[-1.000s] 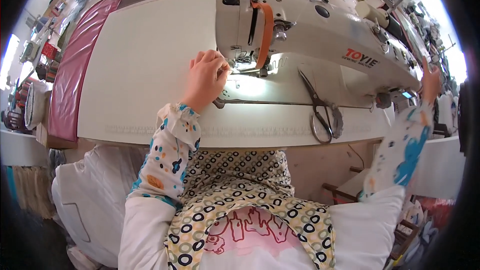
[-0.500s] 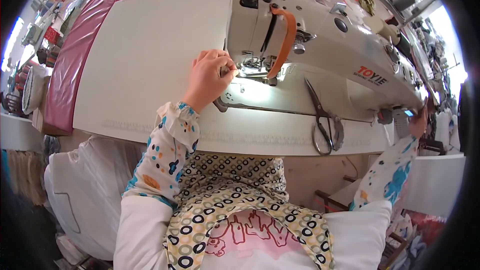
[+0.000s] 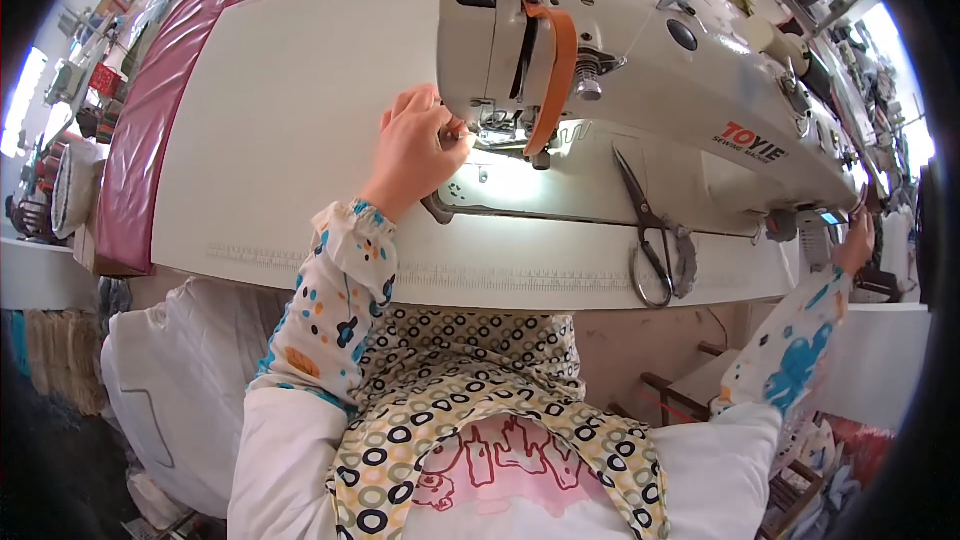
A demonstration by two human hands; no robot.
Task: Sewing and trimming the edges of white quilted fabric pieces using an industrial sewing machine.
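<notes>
Left hand (image 3: 415, 148) of mine with fingertips pinched at the needle area (image 3: 497, 125) of the sewing machine (image 3: 640, 70), right hand (image 3: 856, 243) at its far end, grip unclear, scissors (image 3: 652, 235) lying on the table (image 3: 300, 120)

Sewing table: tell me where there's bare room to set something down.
The widest free patch of the white table lies left of the left hand, bordered by the maroon fabric strip. A narrow band runs along the front edge. It is crowded around the sewing machine and the scissors.
</notes>
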